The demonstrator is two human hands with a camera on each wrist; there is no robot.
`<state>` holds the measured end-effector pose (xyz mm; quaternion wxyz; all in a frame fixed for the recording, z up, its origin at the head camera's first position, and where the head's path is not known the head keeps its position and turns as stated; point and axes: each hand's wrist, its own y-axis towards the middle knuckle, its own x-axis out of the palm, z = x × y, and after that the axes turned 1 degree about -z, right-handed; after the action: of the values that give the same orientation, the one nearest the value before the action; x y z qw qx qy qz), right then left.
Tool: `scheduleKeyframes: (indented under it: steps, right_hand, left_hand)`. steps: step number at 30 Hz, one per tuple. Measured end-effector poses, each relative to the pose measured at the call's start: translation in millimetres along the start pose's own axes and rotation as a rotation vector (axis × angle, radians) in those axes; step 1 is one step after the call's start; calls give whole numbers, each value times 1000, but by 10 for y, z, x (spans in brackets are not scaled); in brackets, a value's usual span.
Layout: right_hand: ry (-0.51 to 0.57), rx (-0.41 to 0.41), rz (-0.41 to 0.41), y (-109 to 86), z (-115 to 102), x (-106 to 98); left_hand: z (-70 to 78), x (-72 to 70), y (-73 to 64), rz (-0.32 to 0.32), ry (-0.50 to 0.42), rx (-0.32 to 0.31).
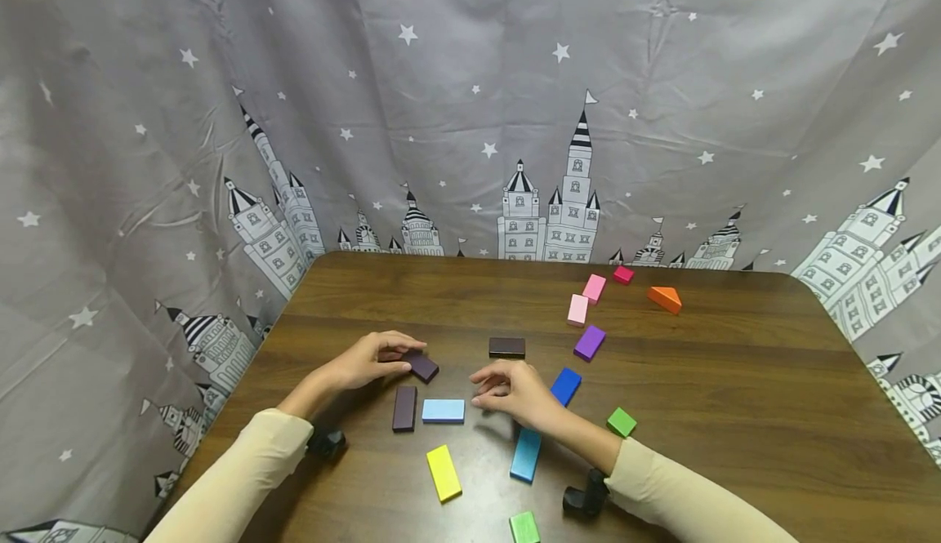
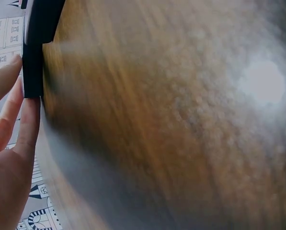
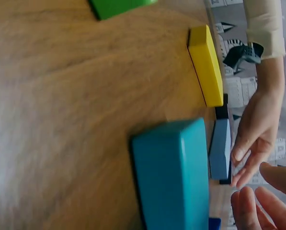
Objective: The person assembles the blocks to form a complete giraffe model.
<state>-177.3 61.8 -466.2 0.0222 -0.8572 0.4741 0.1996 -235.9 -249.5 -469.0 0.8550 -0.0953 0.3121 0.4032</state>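
The left hand [image 1: 363, 363] rests on the table [image 1: 735, 412] with its fingers [image 1: 403, 342] loosely bent over a dark purple block [image 1: 422, 366], touching its near-left end; the thumb lies against its side. Whether the fingers actually pinch it cannot be told. That block lies flat, left of the table's middle, its long axis running diagonally, the far end pointing away and to the left, the near end toward the right hand. In the left wrist view the fingers [image 2: 28, 129] lie straight against the edge of the dark block [image 2: 33, 57].

The right hand [image 1: 515, 392] hovers low just right of a light blue block [image 1: 443, 411], its fingers [image 1: 491, 378] curled and empty; the light blue block lies crosswise.

The table is dark brown wood grain with rounded corners. Behind and around it hangs a grey curtain [image 1: 470, 102] printed with white stars and castles.

Counted in the head view: three dark purple or brown blocks, including one standing lengthwise [image 1: 404, 408] beside the light blue block and one crosswise [image 1: 507, 347] farther back; two pink [image 1: 586, 298]; two green [image 1: 621, 422]; one each of yellow [image 1: 444, 473], teal [image 1: 526, 454], blue [image 1: 565, 386], violet [image 1: 590, 342], magenta [image 1: 623, 274]; and one orange wedge [image 1: 665, 299].
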Motion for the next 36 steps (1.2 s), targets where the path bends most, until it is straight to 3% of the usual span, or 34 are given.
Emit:
scheduleKeyframes:
  steps: [7, 13, 23, 31, 36]
  right_hand:
    - [72, 78, -21, 40, -3, 140]
    - [71, 94, -28, 49, -9, 209]
    - [-116, 44, -24, 60, -13, 301]
    - [-155, 34, -15, 92, -7, 321]
    - [-181, 40, 1, 102, 14, 314]
  left_hand:
    - [11, 5, 0, 6, -2, -24]
    - [-19, 10, 11, 12, -18, -39]
    - [22, 34, 41, 52, -11, -24]
    - [83, 71, 52, 112, 11, -50]
    - [100, 96, 62, 109, 31, -50]
